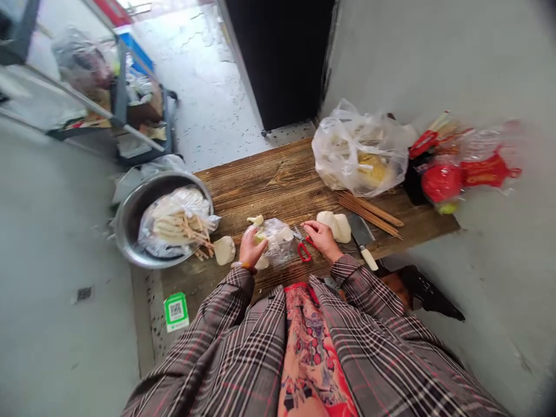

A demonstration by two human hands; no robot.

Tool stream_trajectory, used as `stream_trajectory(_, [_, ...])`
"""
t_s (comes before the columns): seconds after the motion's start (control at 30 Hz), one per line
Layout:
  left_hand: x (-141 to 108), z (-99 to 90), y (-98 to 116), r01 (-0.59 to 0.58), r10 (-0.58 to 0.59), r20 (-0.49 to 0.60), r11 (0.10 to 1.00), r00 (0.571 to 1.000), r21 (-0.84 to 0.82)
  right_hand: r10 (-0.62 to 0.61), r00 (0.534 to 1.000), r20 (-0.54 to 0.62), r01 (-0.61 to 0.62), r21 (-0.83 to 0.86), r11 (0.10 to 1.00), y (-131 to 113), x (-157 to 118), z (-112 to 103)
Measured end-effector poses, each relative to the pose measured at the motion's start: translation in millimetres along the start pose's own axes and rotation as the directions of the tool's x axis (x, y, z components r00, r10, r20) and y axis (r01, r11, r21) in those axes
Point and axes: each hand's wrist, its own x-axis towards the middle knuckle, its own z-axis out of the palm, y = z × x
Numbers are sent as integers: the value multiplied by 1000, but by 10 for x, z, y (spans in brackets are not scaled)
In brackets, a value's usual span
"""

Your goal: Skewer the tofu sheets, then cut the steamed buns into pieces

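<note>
My left hand [252, 248] is closed around a small pale yellow-green piece, at the left side of a clear plastic bag [278, 238] with white pieces in it. On the bag's other side my right hand [320, 236] has its fingertips pinched together; what they hold, if anything, is too small to name. Red-handled scissors [304, 251] lie between the hands, close to my right fingers. White rounded pieces [341, 227] sit just right of my right hand, beside a cleaver [362, 237]. Another flat white piece [225, 250] lies left of my left hand.
A metal bowl [130, 246] at the left holds a bag and wooden sticks [185, 226]. Brown skewers [371, 213], a white plastic bag [358, 147] and red packages [443, 180] are on the right. A green code card [176, 311] lies front left.
</note>
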Motion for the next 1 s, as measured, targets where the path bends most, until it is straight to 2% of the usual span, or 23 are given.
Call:
stream_trajectory(0.07, [-119,11,86,-108,113,-31,987,993,115,-15,997,79,13,21,1000,-66,-93,53])
stream_trajectory(0.1, [-200,11,132,-142,148,-40,982,988,121,-32,991,133,29,26,999,-107,-153,90])
stream_trajectory(0.17, [-394,-2,215,-166,168,-81,986,982,33,-79,963,258,73,32,997,-191,-296,185])
stream_trajectory(0.23, [-603,-48,260,-106,97,-82,989,992,-105,-133,907,399,130,34,991,-254,-454,305])
stream_trajectory(0.3, [-811,-148,244,24,-18,27,960,999,-278,-187,831,524,189,50,981,-288,-611,447])
stream_trajectory(0.37, [-1024,-312,165,117,-103,56,910,993,-398,-223,747,626,228,74,971,-305,-753,598])
stream_trajectory(0.47, [-1351,-645,-34,148,-192,-40,859,981,-490,-236,642,729,268,75,960,-340,-910,804])
stream_trajectory(0.53, [-1548,-880,-186,146,-226,-89,834,970,-532,-223,602,767,297,45,954,-380,-972,932])
stream_trajectory(0.67, [-1810,-1312,-466,149,-270,-104,767,957,-624,-184,573,798,337,-25,941,-495,-1049,1273])
stream_trajectory(0.77, [-1871,-1743,-681,131,-299,-127,708,946,-694,-167,554,816,367,-59,928,-585,-1132,1642])
stream_trajectory(0.83, [-1855,-2174,-870,84,-324,-187,668,927,-739,-133,564,815,364,-101,926,-630,-1204,1897])
stream_trajectory(0.9, [-1806,-2704,-1117,-9,-359,-302,630,883,-776,-80,587,805,351,-165,922,-656,-1278,2115])
stream_trajectory(0.93, [-1771,-2982,-1262,-98,-398,-415,615,818,-783,-51,598,800,346,-200,917,-663,-1314,2203])
stream_trajectory(1.0, [-1677,-3492,-1579,-170,-496,-576,644,650,-746,3,609,793,341,-265,902,-671,-1381,2334])
